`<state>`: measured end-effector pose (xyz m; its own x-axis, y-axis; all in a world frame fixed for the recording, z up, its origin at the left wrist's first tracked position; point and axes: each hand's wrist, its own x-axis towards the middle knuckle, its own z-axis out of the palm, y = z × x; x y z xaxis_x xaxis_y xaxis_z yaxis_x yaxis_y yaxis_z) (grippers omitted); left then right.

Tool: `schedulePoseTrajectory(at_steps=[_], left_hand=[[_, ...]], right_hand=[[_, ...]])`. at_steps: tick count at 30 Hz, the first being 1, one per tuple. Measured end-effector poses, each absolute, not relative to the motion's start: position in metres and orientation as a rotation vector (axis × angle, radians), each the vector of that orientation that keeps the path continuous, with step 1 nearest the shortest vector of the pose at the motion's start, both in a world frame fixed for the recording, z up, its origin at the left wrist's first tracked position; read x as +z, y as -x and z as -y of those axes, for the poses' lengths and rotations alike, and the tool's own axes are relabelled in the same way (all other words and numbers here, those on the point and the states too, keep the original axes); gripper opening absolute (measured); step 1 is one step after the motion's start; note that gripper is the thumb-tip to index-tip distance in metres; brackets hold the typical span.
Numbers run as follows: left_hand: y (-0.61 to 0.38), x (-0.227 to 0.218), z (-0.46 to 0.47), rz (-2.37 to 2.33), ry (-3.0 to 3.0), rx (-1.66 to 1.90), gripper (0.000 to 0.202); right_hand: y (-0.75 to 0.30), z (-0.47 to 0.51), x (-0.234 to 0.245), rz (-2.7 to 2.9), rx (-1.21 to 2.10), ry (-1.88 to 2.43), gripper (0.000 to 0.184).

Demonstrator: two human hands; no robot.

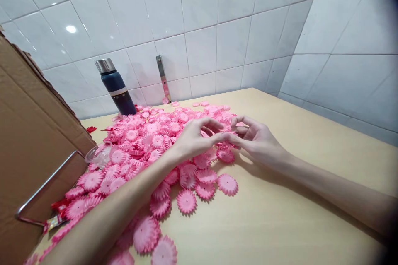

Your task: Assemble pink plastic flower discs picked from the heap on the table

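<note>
A big heap of pink flower-shaped petal discs (146,140) covers the left and middle of a pale wooden table (280,215). My left hand (195,138) reaches over the heap with fingers curled, thumb and forefinger pinched toward a pink disc. My right hand (256,138) meets it from the right, fingers bent, fingertips touching the left hand's fingertips over the pile's right edge. What sits between the fingertips is mostly hidden; a bit of pink shows there.
A dark blue flask with a steel cap (116,87) stands at the back by the tiled wall. A cardboard box (34,132) with a metal handle (46,186) rises at the left. A clear plastic cup (99,153) lies in the heap.
</note>
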<state>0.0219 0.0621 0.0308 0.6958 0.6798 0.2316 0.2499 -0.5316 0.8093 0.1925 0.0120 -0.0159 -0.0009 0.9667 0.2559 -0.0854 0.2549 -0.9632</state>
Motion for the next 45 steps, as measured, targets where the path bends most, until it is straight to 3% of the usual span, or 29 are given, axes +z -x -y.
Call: schedulePoseTrajectory(at_steps=[17,27,37,45], left_hand=[[-0.024,0.033,-0.058,-0.741,-2.309,0.583,0.02],[-0.008,0.032,-0.084,-1.128,-2.47,1.026,0.011],[-0.019,0.033,-0.06,-0.628,-2.385,0.749,0.022],[-0.02,0.032,-0.065,-0.843,-2.357,0.867,0.022]], right_hand=[[-0.195,-0.018,-0.026,1.354,0.885,1.033,0.038],[-0.194,-0.014,-0.021,1.316,0.863,1.14,0.034],[-0.193,-0.011,-0.019,1.291,1.001,1.084,0.041],[-0.196,-0.015,-0.026,1.259,1.002,1.042,0.041]])
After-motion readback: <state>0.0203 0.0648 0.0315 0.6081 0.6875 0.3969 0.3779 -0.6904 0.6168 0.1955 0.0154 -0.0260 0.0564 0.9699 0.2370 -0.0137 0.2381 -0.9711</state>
